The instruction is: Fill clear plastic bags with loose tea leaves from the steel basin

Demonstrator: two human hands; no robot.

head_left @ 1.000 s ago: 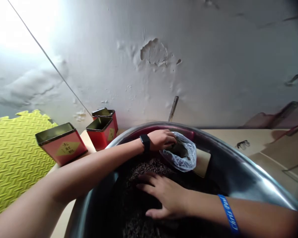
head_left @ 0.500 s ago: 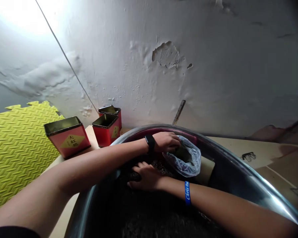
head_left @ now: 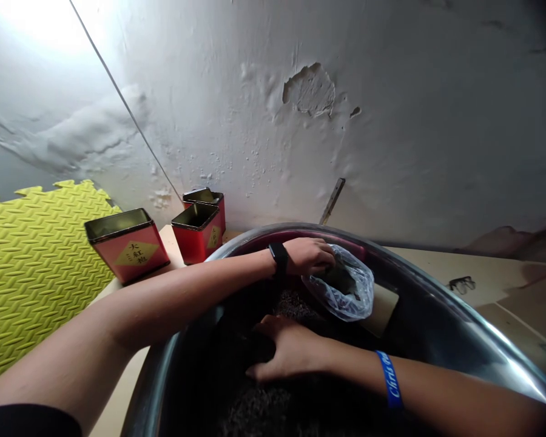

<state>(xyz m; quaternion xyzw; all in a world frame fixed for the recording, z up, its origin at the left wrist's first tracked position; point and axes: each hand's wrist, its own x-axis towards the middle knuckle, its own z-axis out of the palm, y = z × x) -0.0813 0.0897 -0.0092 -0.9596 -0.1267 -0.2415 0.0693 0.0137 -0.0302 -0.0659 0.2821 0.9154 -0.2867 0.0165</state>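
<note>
A large steel basin [head_left: 477, 321] fills the lower middle of the view, holding a mass of dark, loose tea leaves [head_left: 293, 305]. My left hand [head_left: 309, 256], with a black watch on its wrist, grips the edge of a clear plastic bag [head_left: 346, 288] at the far side of the basin. Something dark shows inside the bag. My right hand [head_left: 289, 349], with a blue wristband, is cupped down in the leaves. Whether it holds a handful is hidden. Several open red tea tins [head_left: 127, 246] with gold-coloured rims stand beyond my left arm.
A yellow-green foam mat [head_left: 36, 273] lies at the left, and a pale table top [head_left: 491, 276] runs to the right. A peeling white wall [head_left: 391, 121] rises behind. A metal strip [head_left: 332, 200] leans up behind the basin's far rim.
My right hand has moved forward through the leaves and then partly back towards me. My left hand stays on the bag. The whole view has shifted slightly.
</note>
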